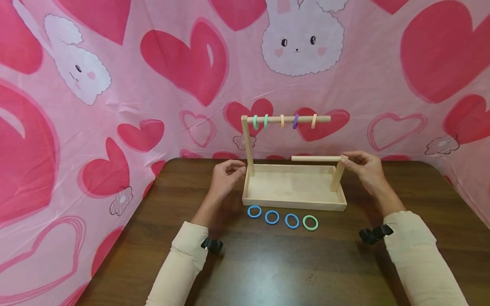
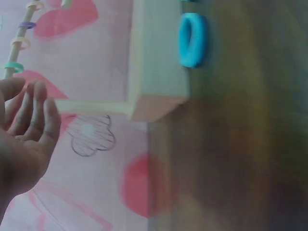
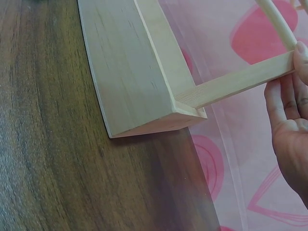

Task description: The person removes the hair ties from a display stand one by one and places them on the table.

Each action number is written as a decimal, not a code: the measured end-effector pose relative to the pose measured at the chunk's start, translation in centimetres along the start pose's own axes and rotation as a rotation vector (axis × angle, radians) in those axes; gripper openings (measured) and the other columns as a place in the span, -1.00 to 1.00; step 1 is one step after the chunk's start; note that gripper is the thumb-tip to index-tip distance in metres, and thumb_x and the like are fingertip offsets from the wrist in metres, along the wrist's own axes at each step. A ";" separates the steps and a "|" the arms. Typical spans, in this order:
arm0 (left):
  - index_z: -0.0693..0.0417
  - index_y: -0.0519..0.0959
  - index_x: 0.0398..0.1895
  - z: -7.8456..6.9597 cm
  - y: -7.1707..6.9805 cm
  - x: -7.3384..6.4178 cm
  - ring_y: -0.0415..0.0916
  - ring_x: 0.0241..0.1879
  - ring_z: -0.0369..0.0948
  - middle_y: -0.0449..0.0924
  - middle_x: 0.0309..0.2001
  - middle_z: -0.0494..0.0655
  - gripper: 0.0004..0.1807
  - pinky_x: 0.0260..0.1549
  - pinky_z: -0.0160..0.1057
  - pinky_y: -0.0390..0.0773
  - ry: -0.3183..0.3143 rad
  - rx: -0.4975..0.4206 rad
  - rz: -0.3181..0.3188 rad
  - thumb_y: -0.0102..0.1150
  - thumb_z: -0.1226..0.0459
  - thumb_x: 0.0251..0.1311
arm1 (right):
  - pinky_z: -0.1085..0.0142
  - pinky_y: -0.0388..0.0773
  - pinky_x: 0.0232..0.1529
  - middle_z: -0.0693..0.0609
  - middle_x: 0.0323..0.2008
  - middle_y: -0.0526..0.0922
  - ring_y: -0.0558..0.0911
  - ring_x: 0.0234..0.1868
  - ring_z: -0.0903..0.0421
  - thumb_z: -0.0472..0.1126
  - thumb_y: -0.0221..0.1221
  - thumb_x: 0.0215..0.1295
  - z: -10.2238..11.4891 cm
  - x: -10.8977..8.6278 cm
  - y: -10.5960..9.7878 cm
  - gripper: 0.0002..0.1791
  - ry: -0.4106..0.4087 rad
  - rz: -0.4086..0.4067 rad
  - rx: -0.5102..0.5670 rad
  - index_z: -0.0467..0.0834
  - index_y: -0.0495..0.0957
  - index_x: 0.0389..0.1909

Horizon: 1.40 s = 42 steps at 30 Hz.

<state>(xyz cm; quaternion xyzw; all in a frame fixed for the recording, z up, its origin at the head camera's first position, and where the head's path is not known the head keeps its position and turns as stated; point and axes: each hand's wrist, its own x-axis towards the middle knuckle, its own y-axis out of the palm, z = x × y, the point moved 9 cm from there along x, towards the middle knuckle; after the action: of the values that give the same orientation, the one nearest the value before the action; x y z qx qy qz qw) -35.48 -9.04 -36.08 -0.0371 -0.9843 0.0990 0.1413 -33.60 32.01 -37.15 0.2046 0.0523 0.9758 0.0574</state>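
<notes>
A wooden rack has a shallow tray base [image 1: 294, 205], a tall post [image 1: 248, 144] at its left end and a short post [image 1: 337, 175] at its right end. Each post carries a sideways dowel. My right hand [image 1: 365, 170] pinches the top of the short post, thumb in front, where the lower dowel [image 1: 315, 158] joins it; the right wrist view shows this hand [image 3: 291, 108] at the post's end too. Beside the tall post, my left hand [image 1: 228, 174] has loosely bent fingers with nothing between them. Two green, two peach and one purple ring [image 1: 295, 122] hang on the upper dowel [image 1: 321, 119].
In front of the tray, three blue rings [image 1: 272, 217] and one green ring [image 1: 310, 223] lie in a row on the dark wooden table [image 1: 268, 263]. A pink cloth [image 1: 168, 85] with hearts and rabbits hangs close behind the table and along its left side.
</notes>
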 end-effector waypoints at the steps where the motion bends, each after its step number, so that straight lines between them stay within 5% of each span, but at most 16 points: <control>1: 0.45 0.66 -0.11 -0.6 -0.1 0.4 0.62 -0.48 -0.30 0.73 -0.36 0.17 -0.80 -0.42 -0.41 0.62 0.030 -0.001 -0.026 0.27 0.47 0.24 | 0.61 0.51 -0.40 0.30 -0.43 0.74 0.59 -0.41 0.41 -0.56 0.25 0.24 0.0 0.0 0.0 -0.58 -0.001 0.000 0.002 0.09 0.79 -0.32; 8: 0.40 0.68 -0.09 -4.0 -0.6 3.2 0.60 -0.29 -0.41 0.72 -0.12 0.34 -0.78 -0.22 -0.50 0.58 0.157 0.011 -0.160 0.29 0.45 0.22 | 0.61 0.52 -0.39 0.30 -0.42 0.75 0.60 -0.40 0.41 -0.55 0.26 0.25 -0.1 0.0 -0.1 -0.59 -0.002 0.000 0.006 0.08 0.79 -0.31; 14: 0.40 0.60 0.10 -5.7 -0.8 5.5 0.61 0.05 0.08 0.63 0.03 0.39 -0.63 0.10 0.00 0.63 0.186 -0.043 -0.199 0.29 0.45 0.21 | 0.62 0.52 -0.38 0.30 -0.41 0.75 0.60 -0.39 0.41 -0.55 0.26 0.25 -0.1 0.0 -0.2 -0.60 -0.001 0.002 0.007 0.07 0.80 -0.30; 18: 0.38 0.53 0.21 -6.6 -0.5 7.0 0.55 0.19 0.19 0.58 0.13 0.41 -0.54 0.25 0.15 0.54 0.206 -0.077 -0.167 0.30 0.45 0.23 | 0.61 0.53 -0.37 0.29 -0.41 0.75 0.61 -0.39 0.41 -0.56 0.24 0.25 0.0 -0.1 -0.2 -0.59 -0.005 0.005 0.018 0.06 0.80 -0.29; 30: 0.44 0.53 0.21 -8.0 -0.1 10.0 0.62 0.13 0.13 0.61 0.10 0.42 -0.57 0.24 -0.07 0.60 0.224 -0.062 -0.101 0.27 0.46 0.29 | 0.60 0.53 -0.35 0.30 -0.40 0.76 0.64 -0.37 0.43 -0.52 0.26 0.27 0.0 0.0 0.1 -0.64 0.015 0.018 -0.012 0.03 0.79 -0.26; 35: 0.44 0.59 0.13 -8.2 0.0 10.7 0.66 -0.01 -0.03 0.63 0.07 0.38 -0.64 0.01 -0.31 0.69 0.193 -0.024 -0.044 0.26 0.42 0.32 | 0.60 0.54 -0.33 0.30 -0.39 0.76 0.65 -0.36 0.42 -0.50 0.27 0.27 0.0 -0.1 0.2 -0.69 0.019 0.024 -0.017 0.00 0.79 -0.25; 42: 0.46 0.59 0.11 -7.6 0.2 11.1 0.66 -0.14 -0.34 0.66 0.03 0.34 -0.65 -0.10 -0.44 0.66 0.221 -0.084 0.004 0.26 0.46 0.30 | 0.60 0.53 -0.34 0.31 -0.40 0.76 0.64 -0.37 0.42 -0.50 0.27 0.27 0.0 -0.1 0.1 -0.64 0.025 0.012 -0.046 0.06 0.79 -0.28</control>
<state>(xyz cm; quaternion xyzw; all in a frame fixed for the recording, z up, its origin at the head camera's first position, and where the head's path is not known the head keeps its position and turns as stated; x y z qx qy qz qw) -43.93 -6.34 -26.01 -0.0556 -0.9659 0.0532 0.2472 -33.47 31.95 -37.15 0.1911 0.0295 0.9795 0.0554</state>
